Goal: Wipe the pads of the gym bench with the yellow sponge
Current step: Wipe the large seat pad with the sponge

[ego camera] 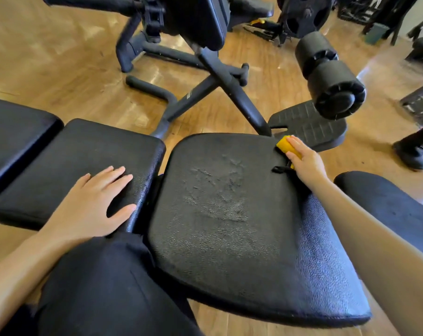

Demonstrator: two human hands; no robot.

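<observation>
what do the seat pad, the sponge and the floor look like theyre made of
Seat pad: looks like black vinyl or faux leather over padding, with a pebbled grain, a soft sheen and worn creases in the middle.
Sponge: seemingly soft yellow foam, matte, held in the right hand.
Floor: wood or wood-look boards, glossy, with grain lines and light glare.

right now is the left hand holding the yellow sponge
No, the left hand lies flat and empty on the middle bench pad, while the right hand holds the yellow sponge on the seat pad.
</observation>
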